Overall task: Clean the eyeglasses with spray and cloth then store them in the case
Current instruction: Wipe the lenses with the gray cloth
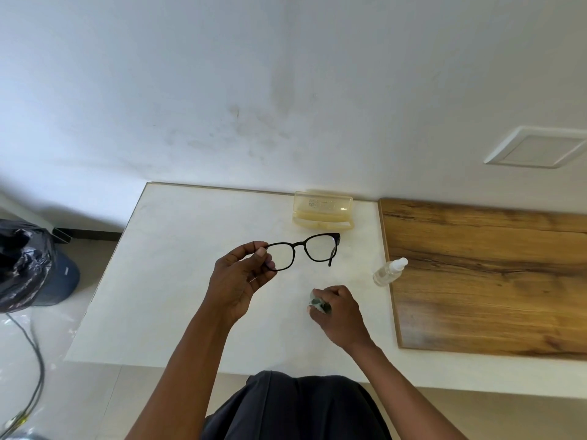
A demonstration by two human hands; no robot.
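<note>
Left hand (236,282) up over the white surface (178,281), its grip pinching the black eyeglasses (303,250) by one end of the frame, lenses held level above the surface. Behind the eyeglasses, against the wall, the yellowish see-through case (322,214) lies with its lid up. Right of the eyeglasses and a little nearer the person, the clear spray bottle (389,271) lies tipped at the edge of a wooden board (492,281). Nearer than the eyeglasses, the right hand (340,312) is down on the surface, fingers curled tight round a bunched cloth (317,302).
</note>
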